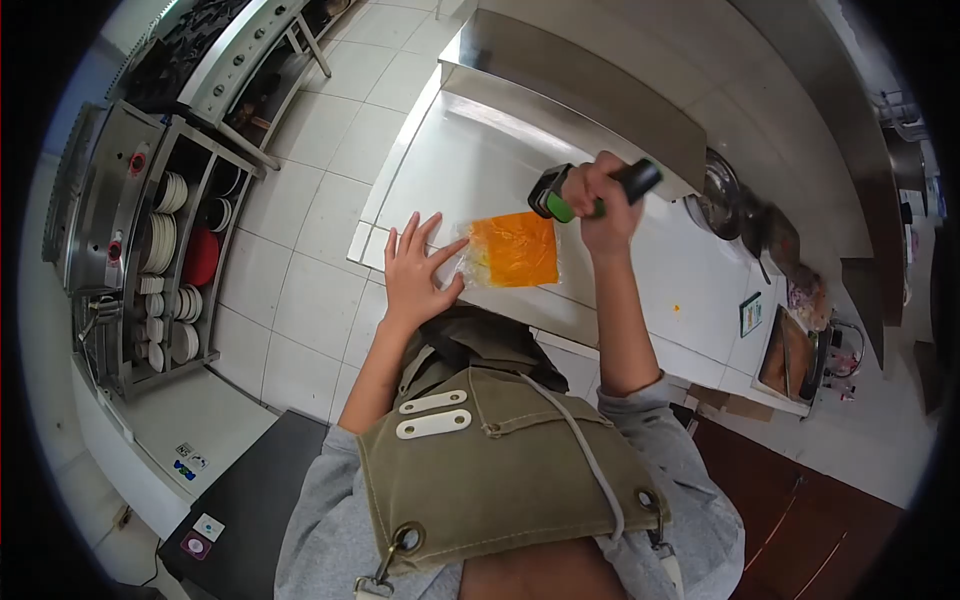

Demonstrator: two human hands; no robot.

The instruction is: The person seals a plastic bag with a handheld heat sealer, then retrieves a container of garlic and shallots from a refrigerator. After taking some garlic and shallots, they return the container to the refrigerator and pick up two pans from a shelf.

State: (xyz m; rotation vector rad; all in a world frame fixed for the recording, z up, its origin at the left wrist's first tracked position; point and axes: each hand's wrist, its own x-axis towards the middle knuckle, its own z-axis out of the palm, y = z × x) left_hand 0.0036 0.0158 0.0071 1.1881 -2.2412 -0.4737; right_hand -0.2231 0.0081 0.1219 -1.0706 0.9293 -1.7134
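Note:
On the white tiled counter (415, 165) lies a flat clear plastic bag (512, 250) with a bright orange, wrinkled content spread inside. My left hand (415, 272) is open with its fingers spread, the index finger and thumb at the bag's left edge. Above the bag's upper right corner, my right hand (605, 200) is closed around a black-and-green hand tool (548, 195). The tool's dark blocky end points left and its black round end sticks out to the right. That hand is raised over the counter, and its fingers cover the middle of the tool.
A steel ledge (590, 100) runs along the counter's back. To the right are metal bowls (715, 195), a small green-edged card (750, 314) and a framed tray (785, 355). A plate rack (175, 240) and a stove (235, 60) stand at the left beyond the tiled floor.

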